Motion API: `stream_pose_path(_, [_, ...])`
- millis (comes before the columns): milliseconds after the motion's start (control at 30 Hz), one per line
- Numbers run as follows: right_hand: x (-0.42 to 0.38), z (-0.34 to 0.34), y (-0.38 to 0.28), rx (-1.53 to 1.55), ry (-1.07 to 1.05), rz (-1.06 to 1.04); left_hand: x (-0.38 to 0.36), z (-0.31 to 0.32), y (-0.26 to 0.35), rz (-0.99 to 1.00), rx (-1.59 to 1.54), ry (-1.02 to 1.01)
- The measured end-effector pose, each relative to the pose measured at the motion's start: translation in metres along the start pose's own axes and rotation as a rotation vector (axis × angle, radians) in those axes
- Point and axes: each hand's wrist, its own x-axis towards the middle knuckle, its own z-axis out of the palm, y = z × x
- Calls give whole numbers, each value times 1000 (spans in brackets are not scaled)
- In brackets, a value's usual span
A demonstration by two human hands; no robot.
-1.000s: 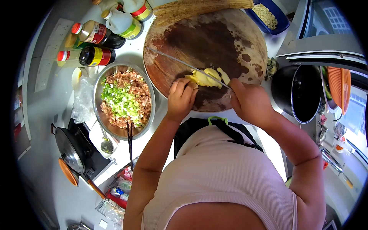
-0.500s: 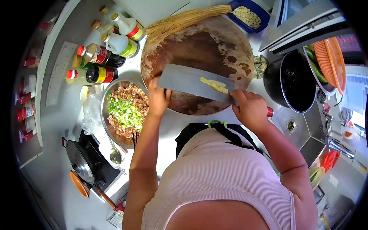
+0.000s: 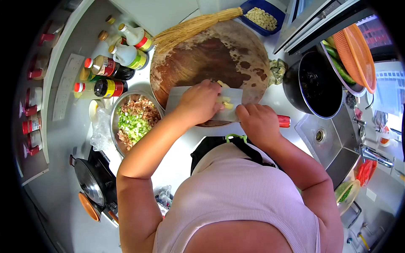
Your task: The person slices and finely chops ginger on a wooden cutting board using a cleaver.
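A wide cleaver (image 3: 175,96) lies flat over the near side of a round wooden chopping block (image 3: 202,55), with its red handle (image 3: 284,121) pointing right. My right hand (image 3: 260,124) is closed round the handle end of the cleaver, by the blade's heel. My left hand (image 3: 199,102) reaches across the blade, fingers curled against pale yellow pieces that look like ginger (image 3: 227,102). Its fingertips are partly hidden behind the hand. Left of the block, a steel bowl (image 3: 113,122) holds minced meat (image 3: 141,105) and chopped green onion (image 3: 134,124).
Several sauce bottles (image 3: 114,87) stand at the left. A straw brush (image 3: 194,27) lies along the block's far edge beside a blue tray (image 3: 280,19) of pale beans or nuts. To the right are a black pot (image 3: 293,82), an orange basket (image 3: 356,59) and a sink (image 3: 333,147).
My left hand has left the blade's far left end and moved right onto the yellow pieces. The cleaver has shifted slightly left and nearer me. More of its red handle shows.
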Motion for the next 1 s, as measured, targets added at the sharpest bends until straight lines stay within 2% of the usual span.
stream_pose_path(133, [-2, -4, -8, 7, -25, 11, 4, 2, -3, -69, -59, -198])
stream_pose_path(233, [-7, -5, -11, 21, -41, -1, -3, 9, -7, 23, -52, -195])
stream_pose_path(333, [-12, -6, -10, 33, -84, 7, -9, 12, 1, -44, -116, -245])
stream_pose_path(433, [-19, -11, 1, 42, -87, 23, -10, 1, -7, 115, -263, -165])
stream_pose_path(467, [-23, -14, 9, 34, -110, 52, -13, -13, -12, 48, -245, -66])
stream_pose_path(500, [-28, -19, 16, 28, -137, 82, -13, -17, -29, 93, -405, 161])
stream_pose_path(567, [-37, -32, 31, 120, -111, 174, -7, -38, -49, 19, -354, 507])
stream_pose_path(600, [-42, -37, 38, 164, -98, 215, -8, -50, -50, -20, -242, 606])
stream_pose_path(667, [-55, -41, 49, 237, -123, 388, 0, -30, -69, -33, -187, 740])
stream_pose_path(767, [-63, -39, 54, 322, -86, 566, 10, 8, -62, 188, -34, 645])
stream_pose_path(933, [-64, -32, 60, 454, -72, 717, 40, 50, -34, 305, 140, 515])
stream_pose_path(1000, [-63, -31, 60, 469, -47, 714, 42, 54, -34, 307, 253, 342])
